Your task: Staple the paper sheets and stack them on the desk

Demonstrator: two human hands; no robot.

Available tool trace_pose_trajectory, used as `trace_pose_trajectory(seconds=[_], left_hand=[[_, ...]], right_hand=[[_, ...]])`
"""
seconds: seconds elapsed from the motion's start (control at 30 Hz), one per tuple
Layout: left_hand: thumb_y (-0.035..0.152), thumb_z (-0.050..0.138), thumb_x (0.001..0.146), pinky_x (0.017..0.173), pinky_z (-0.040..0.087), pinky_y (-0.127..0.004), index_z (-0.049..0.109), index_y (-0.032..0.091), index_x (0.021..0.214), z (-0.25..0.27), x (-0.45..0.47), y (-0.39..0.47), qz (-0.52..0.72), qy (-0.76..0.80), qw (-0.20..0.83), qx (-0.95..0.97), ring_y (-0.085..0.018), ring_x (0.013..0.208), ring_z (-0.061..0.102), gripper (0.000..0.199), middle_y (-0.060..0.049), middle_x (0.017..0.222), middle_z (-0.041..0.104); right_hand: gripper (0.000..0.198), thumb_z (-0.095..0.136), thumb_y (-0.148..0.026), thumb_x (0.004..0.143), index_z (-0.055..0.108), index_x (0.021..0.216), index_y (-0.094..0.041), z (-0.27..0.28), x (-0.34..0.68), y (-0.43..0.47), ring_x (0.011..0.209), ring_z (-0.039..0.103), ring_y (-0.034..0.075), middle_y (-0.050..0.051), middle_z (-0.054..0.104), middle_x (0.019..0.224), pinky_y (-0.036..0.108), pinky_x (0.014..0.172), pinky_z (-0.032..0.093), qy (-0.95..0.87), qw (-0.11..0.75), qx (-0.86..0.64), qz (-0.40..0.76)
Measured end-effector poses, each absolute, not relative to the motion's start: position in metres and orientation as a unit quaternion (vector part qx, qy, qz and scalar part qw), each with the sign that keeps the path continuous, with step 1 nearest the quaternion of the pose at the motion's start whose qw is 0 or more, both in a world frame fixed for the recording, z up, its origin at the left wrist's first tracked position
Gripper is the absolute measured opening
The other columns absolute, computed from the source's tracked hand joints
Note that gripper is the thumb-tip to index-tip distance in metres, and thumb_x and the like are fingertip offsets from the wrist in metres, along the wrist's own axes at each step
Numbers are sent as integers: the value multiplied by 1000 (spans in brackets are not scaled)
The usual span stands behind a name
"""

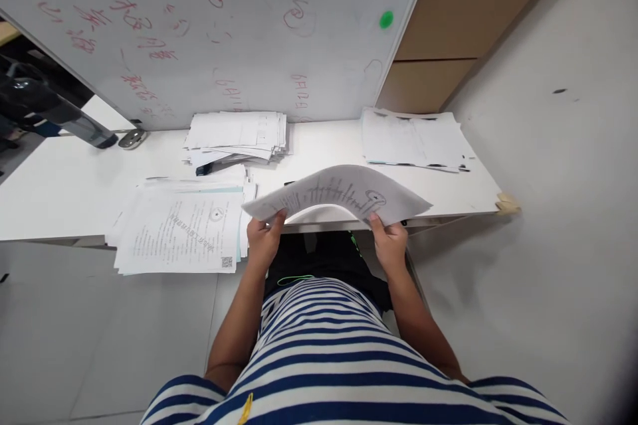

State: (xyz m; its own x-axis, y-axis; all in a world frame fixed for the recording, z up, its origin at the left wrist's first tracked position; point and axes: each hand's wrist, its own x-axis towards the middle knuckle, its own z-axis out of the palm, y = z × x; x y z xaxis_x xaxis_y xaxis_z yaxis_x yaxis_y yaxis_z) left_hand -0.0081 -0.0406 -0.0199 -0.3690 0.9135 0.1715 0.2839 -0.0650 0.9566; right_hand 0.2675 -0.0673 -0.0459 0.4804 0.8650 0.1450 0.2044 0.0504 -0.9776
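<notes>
Both hands hold a printed paper sheet (339, 189), bowed upward in the middle, over the table's front edge. My left hand (266, 236) pinches its left side, thumb on top; my right hand (389, 239) pinches the right side the same way. Whether it is one sheet or a few together I cannot tell. Print and a round emblem show on its face. Close to my left hand lies a paper pile (179, 229) with a similar emblem and a QR code, jutting past the table edge.
On the white table (70, 179) stand a back-left paper stack (236, 133) and a back-right paper stack (411, 139). A dark clear bottle (74, 116) and a computer mouse (132, 139) are at the left. Behind rises a whiteboard (333, 26) with red writing; a wall (558, 166) bounds the right.
</notes>
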Motion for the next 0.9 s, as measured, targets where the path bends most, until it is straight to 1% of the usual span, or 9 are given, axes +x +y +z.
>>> trace_pose_trajectory(seconds=[0.17,0.27,0.37,0.43,0.5,0.6,0.73,0.8,0.9], left_hand=[[50,78,81,97,57,-44,75,17,108,-21,-2,-37,535,611,328,482,-30,108,74,43,-12,109,79],[51,77,83,98,57,-42,71,17,114,-13,7,-35,551,575,346,496,-28,111,72,47,-12,113,77],[52,72,88,98,56,-38,61,20,128,-4,13,-24,533,519,362,562,-25,115,70,52,-12,122,73],[52,64,94,102,54,-39,55,21,136,-2,13,-9,484,509,319,636,-25,121,67,52,-13,131,68],[51,59,97,111,48,-46,53,21,139,-7,13,10,411,524,224,712,-29,132,59,52,-15,138,64],[51,63,95,116,41,-55,54,19,139,-26,14,40,297,545,107,777,-37,141,50,55,-19,142,60],[43,60,97,109,48,-51,60,20,129,-54,16,61,246,556,80,790,-35,132,57,38,-17,131,66],[39,58,99,112,47,-50,61,22,124,-60,15,62,254,546,80,795,-33,136,55,31,-15,130,68],[38,57,100,116,44,-49,60,22,124,-60,12,60,263,529,83,802,-33,142,51,29,-13,130,69]], right_hand=[[36,73,-52,85,80,102,-21,-50,270,-68,105,74,31,7,81,105,49,99,57,-444,561,-635,292],[36,74,-53,85,81,99,-20,-49,284,-76,105,74,32,8,81,104,50,102,56,-437,577,-648,237],[39,78,-54,81,81,90,-17,-49,314,-85,103,75,34,11,81,97,51,103,55,-399,585,-682,183],[42,82,-55,77,80,88,-15,-52,338,-92,101,75,32,11,80,94,48,98,58,-350,588,-706,185],[45,86,-53,73,80,95,-14,-56,362,-99,97,76,28,10,80,97,41,90,63,-290,606,-704,232],[49,93,-43,64,79,102,-16,-64,386,-111,87,77,19,7,80,101,27,77,65,-197,639,-671,320],[43,96,-30,59,79,96,-17,-69,396,-126,73,77,16,5,81,92,21,67,65,-107,625,-666,393],[39,94,-27,61,79,96,-17,-68,395,-131,72,78,18,7,81,93,21,67,65,-98,615,-660,421],[37,93,-24,63,80,96,-16,-64,395,-132,74,79,21,8,82,93,22,67,66,-98,611,-648,444]])
